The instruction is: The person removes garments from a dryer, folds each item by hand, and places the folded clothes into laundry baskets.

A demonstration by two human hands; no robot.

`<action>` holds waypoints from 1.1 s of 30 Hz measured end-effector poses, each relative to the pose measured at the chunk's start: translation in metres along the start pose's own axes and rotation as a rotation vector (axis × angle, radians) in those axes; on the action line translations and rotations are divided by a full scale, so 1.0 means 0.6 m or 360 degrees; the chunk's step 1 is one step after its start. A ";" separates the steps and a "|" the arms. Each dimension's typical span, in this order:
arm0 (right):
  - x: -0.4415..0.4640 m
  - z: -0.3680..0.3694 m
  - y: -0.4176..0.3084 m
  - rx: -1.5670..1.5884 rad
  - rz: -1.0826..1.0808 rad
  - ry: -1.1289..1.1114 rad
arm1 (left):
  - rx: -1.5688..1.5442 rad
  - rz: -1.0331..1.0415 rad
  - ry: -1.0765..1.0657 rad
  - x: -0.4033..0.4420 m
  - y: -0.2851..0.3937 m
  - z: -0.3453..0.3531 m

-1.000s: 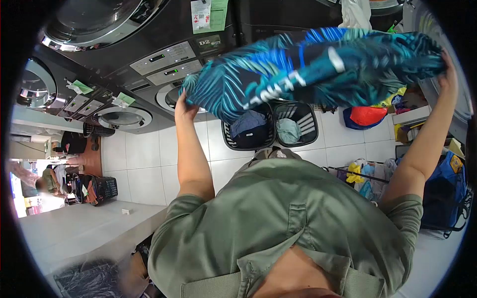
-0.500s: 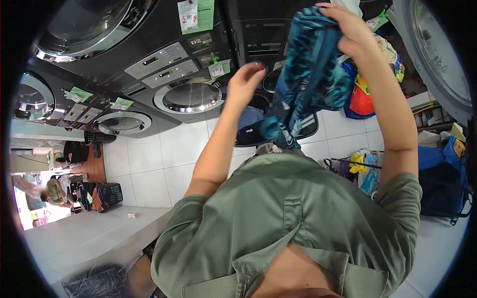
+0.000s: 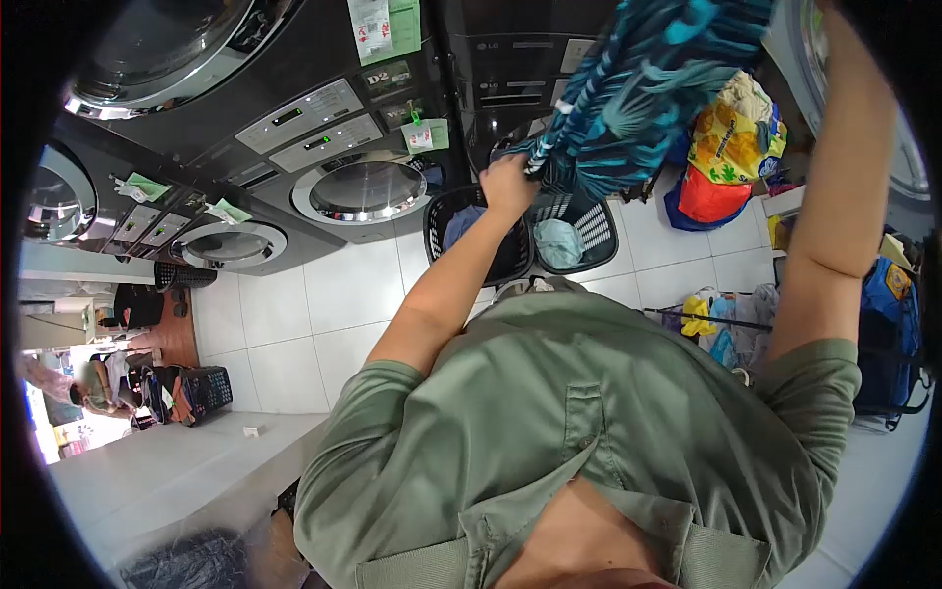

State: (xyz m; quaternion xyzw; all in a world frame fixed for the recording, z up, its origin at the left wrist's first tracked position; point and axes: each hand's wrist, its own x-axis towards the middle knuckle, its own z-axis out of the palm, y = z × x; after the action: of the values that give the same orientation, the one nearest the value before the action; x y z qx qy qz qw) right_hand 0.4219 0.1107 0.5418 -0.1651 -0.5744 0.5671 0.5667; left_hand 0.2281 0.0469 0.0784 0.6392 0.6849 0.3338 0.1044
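Observation:
A dark blue and teal leaf-patterned garment (image 3: pixel 638 108) hangs stretched out in front of me, its upper part cut off by the frame's top edge. My left hand (image 3: pixel 507 184) is closed round its lower left edge, near a striped trim. On the other side my right forearm (image 3: pixel 849 147) reaches up and out of the picture, so the right hand does not show. Under the garment stand two black laundry baskets on the floor. The left basket (image 3: pixel 435 231) has blue cloth in it, and the right basket (image 3: pixel 603 236) holds a pale green cloth (image 3: pixel 559 243).
Dark stacked washers and dryers, one with a round door (image 3: pixel 368 189), line the left and front. A bulging yellow and red bag (image 3: pixel 721 162) sits at front right. An open machine door (image 3: pixel 908 162) is at far right, above a blue bag (image 3: pixel 888 314). A person (image 3: pixel 103 383) is far left.
My left hand has moved from free to gripping the garment's edge. The right arm has swung up and right, spreading the garment out and uncovering the baskets.

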 end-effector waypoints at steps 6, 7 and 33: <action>0.005 -0.109 -0.109 -0.0234 -0.0410 -0.0175 | -0.0204 -0.0221 0.0454 0.018 -0.080 -0.005; 0.000 -0.133 -0.116 -0.0236 -0.0418 -0.0172 | -0.0342 -0.0343 0.0474 0.026 -0.088 -0.017; -0.352 0.146 0.687 -0.0471 0.0645 -0.0244 | -0.0179 0.0610 0.0396 0.021 0.191 -0.507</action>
State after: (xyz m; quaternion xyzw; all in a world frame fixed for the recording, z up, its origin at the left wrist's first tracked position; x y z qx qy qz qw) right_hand 0.2259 0.0188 0.1231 -0.3143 -0.6476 0.5898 0.3660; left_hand 0.1453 -0.0443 0.3795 0.7048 0.5388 0.4613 -0.0106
